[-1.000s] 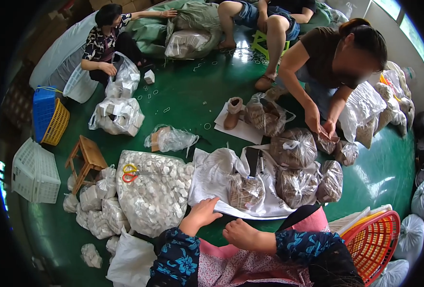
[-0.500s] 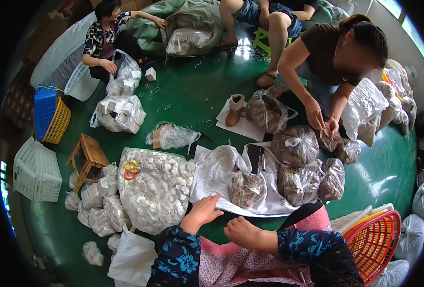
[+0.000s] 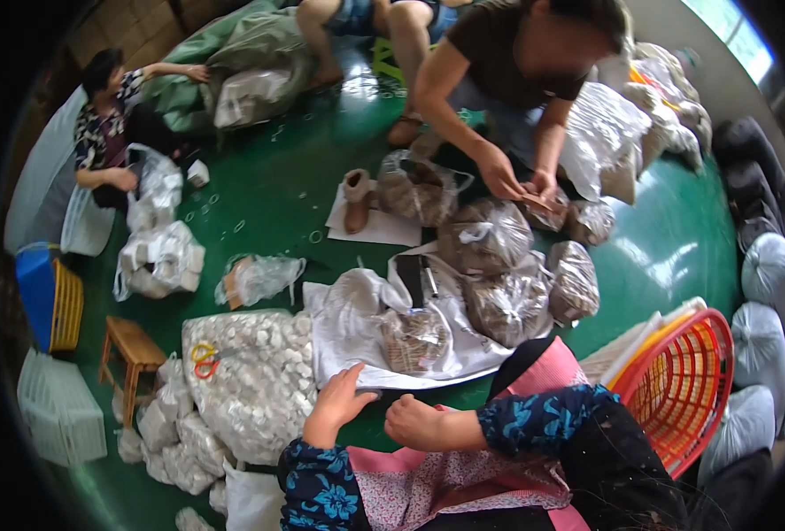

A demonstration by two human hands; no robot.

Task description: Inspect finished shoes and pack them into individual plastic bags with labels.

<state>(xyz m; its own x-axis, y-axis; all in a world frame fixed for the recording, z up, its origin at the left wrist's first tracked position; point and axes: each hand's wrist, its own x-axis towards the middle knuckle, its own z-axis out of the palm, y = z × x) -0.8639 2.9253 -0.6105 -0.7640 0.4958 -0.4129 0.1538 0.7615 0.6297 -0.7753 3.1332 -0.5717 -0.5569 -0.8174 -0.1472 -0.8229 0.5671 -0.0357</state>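
My left hand is held over my lap, fingers stretched and thumb apart, at the near edge of a white sack spread on the floor. Beside its thumb shows a small dark edge I cannot make out. Facing it, my right hand is closed, fingers curled; whatever they may hold is hidden. On the sack lie a clear bag of brown pieces, a dark flat object and a pen. Left of it, scissors with yellow and red handles rest on a big clear bag of small white pieces.
More filled clear bags stand right of the sack. Across from me a person handles a brown piece. A brown boot stands on white paper. A red basket is at my right, a wooden stool at left.
My view has swung, so the floor things sit farther left in it. Both hands keep nearly the same pose, with the right hand a little closer to the left.
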